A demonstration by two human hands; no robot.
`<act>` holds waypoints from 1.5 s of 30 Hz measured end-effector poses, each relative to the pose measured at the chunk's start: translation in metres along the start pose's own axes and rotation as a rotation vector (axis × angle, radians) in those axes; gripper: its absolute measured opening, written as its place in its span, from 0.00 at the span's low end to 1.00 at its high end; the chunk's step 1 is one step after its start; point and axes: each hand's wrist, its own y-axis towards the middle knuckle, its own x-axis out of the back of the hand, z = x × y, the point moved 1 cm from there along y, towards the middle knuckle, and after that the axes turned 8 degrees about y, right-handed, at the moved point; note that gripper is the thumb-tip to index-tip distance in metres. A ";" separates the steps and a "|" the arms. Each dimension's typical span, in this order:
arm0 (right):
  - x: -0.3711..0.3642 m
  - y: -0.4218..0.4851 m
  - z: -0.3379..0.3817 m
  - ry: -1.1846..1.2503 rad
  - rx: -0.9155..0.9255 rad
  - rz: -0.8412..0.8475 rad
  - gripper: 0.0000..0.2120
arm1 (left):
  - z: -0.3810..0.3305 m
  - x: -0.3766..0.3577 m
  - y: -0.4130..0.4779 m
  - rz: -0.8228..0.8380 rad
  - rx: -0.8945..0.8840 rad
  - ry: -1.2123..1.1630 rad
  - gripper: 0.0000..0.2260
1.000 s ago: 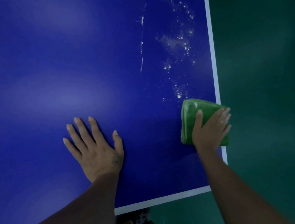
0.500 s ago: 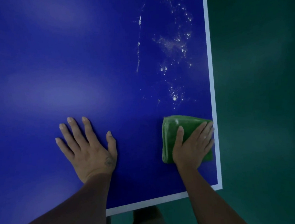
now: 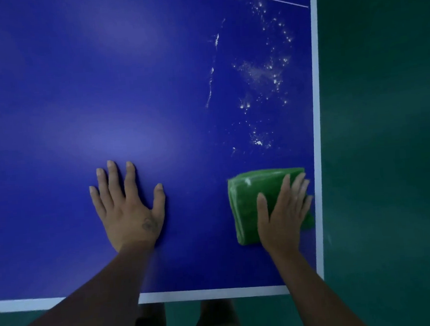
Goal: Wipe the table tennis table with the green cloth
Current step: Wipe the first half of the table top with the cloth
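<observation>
Two hands: both lie palm down on the blue bench, a table tennis table seen from above.
Right hand: fingers spread flat and pressing on the folded green cloth; nothing is pinched or gripped, the cloth is only held under the palm.
Left hand: fingers fanned open on bare bench, holding nothing, apparently bracing.
Cloth position: directly beneath the right fingers, near the bench's right corner, its far side just beside the white edge line.
Key relation: the white specks and smears lie straight ahead of the right fingertips, beyond the cloth's leading fold, in a band that runs away from the person alongside the white edge line.
Long axis: the dirty patch stretches lengthwise away from the person, so a forward push looks like the fitting stroke.
Nearer hand: the right, already in line with the mess; the left sits well apart to the side.
Hard to see: the cloth's near right portion is covered by the hand; its underside is hidden; the patch runs to the picture's top and may go on past it; lighting is dim, and a little white residue shows on the cloth's top fold.
</observation>
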 end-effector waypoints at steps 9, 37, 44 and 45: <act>0.041 0.028 -0.055 -0.096 0.815 0.343 0.37 | -0.076 -0.004 0.102 0.006 0.105 0.005 0.32; -0.020 0.132 0.070 -0.112 0.725 0.253 0.33 | -0.094 -0.020 0.128 -0.080 0.169 0.132 0.28; -0.007 0.049 0.026 -0.095 0.889 0.461 0.35 | -0.094 -0.017 0.128 -0.074 0.166 0.118 0.28; -0.007 0.053 0.027 -0.099 0.911 0.467 0.35 | -0.094 -0.017 0.128 -0.068 0.163 0.118 0.28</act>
